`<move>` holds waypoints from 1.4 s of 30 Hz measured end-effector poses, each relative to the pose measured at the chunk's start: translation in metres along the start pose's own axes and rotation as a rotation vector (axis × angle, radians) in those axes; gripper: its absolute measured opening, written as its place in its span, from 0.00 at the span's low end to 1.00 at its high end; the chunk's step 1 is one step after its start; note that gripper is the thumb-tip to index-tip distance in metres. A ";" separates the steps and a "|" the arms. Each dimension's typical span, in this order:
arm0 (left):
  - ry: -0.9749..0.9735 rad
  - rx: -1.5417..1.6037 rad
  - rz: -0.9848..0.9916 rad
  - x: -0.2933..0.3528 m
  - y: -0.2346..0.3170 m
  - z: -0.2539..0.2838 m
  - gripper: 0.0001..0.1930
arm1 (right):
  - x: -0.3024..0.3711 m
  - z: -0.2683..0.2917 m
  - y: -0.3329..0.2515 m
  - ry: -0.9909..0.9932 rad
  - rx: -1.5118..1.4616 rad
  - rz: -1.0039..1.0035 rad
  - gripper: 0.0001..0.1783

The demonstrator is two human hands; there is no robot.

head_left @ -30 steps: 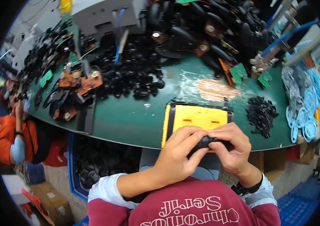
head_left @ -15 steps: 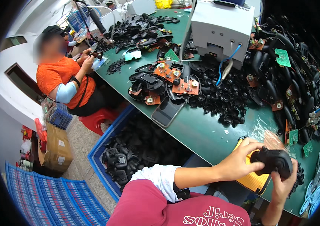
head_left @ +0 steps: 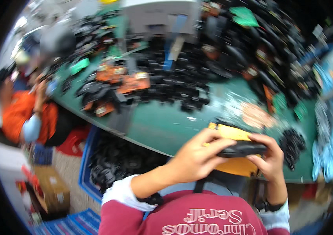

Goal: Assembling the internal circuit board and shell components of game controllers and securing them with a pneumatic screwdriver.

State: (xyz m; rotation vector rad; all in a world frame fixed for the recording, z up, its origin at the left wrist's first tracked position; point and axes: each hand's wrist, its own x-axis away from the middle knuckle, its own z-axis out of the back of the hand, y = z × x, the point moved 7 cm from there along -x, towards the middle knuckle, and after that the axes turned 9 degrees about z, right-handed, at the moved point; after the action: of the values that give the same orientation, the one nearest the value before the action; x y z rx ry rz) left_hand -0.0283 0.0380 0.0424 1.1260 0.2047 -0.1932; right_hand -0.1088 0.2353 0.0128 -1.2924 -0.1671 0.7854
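So a black game controller [head_left: 242, 149] is pinched at its left end by the left hand [head_left: 198, 152] and at its right by the right hand [head_left: 271, 156]. It's held right over a yellow pad [head_left: 235, 168] at the green table [head_left: 154, 125] edge, some black bits [head_left: 292, 145] heaped off right.

I see the black device [head_left: 242, 149] right of centre only partly, its ends covered by the left hand [head_left: 201, 154] and the right hand [head_left: 270, 158]; these also hide parts of the yellow pad [head_left: 235, 168] behind; the grey machine [head_left: 156, 11] at upper centre loses its top to the frame's edge; blur smears the black parts [head_left: 174, 86] below it; at far left, I cannot make out what the co-worker [head_left: 29, 113] holds.
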 end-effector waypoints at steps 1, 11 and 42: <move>-0.005 -0.005 0.044 -0.002 0.002 0.003 0.24 | -0.001 0.000 0.001 -0.003 -0.013 0.083 0.27; -0.026 -0.049 0.009 -0.013 -0.003 -0.009 0.22 | -0.004 0.002 -0.012 0.006 0.134 0.258 0.19; -0.024 -0.191 -0.231 -0.023 0.003 -0.031 0.22 | 0.008 0.006 0.002 0.228 -0.250 -0.039 0.17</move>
State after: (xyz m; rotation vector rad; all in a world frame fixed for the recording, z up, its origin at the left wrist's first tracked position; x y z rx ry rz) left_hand -0.0517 0.0685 0.0384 0.9084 0.3254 -0.3840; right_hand -0.1067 0.2451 0.0107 -1.6002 -0.1088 0.5905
